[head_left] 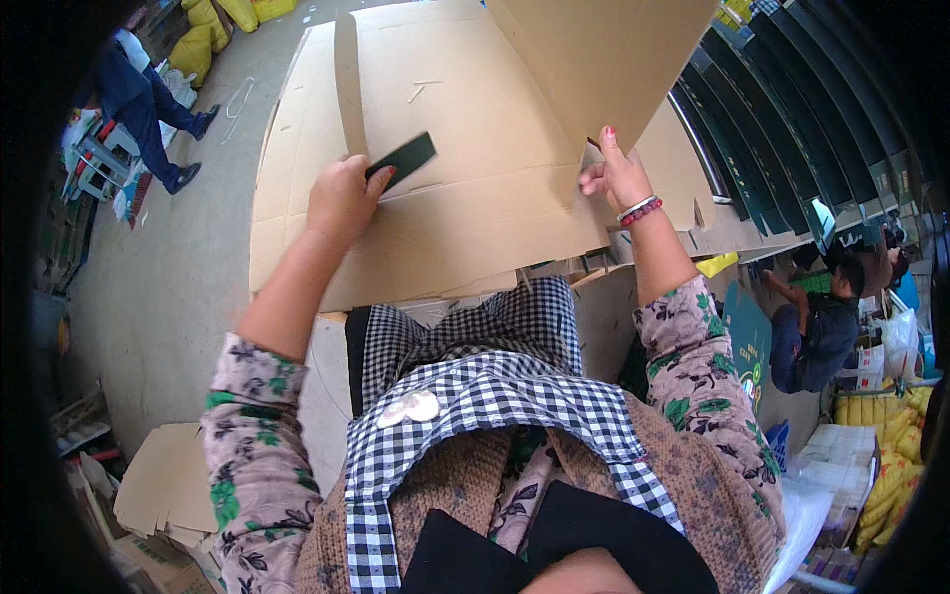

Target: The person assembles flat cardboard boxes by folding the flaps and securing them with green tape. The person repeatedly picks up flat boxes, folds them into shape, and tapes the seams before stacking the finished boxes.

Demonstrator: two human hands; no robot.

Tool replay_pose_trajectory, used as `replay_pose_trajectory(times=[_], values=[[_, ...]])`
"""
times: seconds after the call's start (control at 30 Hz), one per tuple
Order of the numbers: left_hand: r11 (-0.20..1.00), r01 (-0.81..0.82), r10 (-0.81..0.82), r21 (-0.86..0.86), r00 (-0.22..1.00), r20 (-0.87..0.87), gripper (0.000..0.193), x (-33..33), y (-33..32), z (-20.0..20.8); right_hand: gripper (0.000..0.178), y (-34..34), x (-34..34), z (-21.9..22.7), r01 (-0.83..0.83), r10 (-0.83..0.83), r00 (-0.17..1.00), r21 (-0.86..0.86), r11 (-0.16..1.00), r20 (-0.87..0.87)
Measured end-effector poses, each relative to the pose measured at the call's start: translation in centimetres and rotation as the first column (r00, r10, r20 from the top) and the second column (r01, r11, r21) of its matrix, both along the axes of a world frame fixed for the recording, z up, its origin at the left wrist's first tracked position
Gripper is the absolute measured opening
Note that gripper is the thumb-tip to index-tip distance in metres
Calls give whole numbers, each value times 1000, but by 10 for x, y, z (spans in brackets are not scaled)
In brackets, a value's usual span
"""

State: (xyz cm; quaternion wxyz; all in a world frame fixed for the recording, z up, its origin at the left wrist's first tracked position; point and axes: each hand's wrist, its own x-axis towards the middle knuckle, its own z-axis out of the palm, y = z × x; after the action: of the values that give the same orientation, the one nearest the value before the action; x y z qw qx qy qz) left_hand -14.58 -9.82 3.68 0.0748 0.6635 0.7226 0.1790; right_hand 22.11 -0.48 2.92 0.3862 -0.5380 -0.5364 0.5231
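My left hand [341,198] is closed on a short dark green strip [408,158], its thumb along the near edge. A narrow tan cardboard strip [347,84] rises from the same hand; whether the two strips are joined is unclear. Under both hands lies a large cardboard sheet [475,233], creased across its width. At right, my right hand [618,180] has its thumb raised and fingers curled at the lower near corner of an upright cardboard panel [604,59]. A dark slot shows beside that thumb.
Small cardboard scraps [424,87] lie on the sheet. Dark green panels [792,109] stand in rows at the right. A person [821,322] sits beyond them; another person [143,94] stands at the far left. Flattened cardboard [168,480] is piled lower left.
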Motion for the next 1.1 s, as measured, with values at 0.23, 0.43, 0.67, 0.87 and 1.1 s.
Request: replay_pose_trajectory(times=[0.23, 0.43, 0.67, 0.87, 1.1], values=[[949, 275, -231, 152, 939, -254, 67, 0, -58, -31, 66, -54, -17, -26, -99, 34, 774, -68, 993, -632], [921, 326, -384, -215, 854, -350, 93, 4, -92, -22, 53, -79, -29, -37, -19, -80, 674, -126, 992, -735], [877, 336, -415, -343, 890, -190, 106, 9, -106, -24, 54, -81, -19, -54, -32, -70, 779, -151, 988, -623], [931, 305, -182, -202, 865, 467, 59, 0, -93, -32, 74, -58, 30, -23, -242, 243, 970, -119, 963, -6], [934, -350, 312, -72, 700, 643, 51, 15, -49, -53, 70, -50, 47, -55, -105, 106, 992, 15, 994, -62]])
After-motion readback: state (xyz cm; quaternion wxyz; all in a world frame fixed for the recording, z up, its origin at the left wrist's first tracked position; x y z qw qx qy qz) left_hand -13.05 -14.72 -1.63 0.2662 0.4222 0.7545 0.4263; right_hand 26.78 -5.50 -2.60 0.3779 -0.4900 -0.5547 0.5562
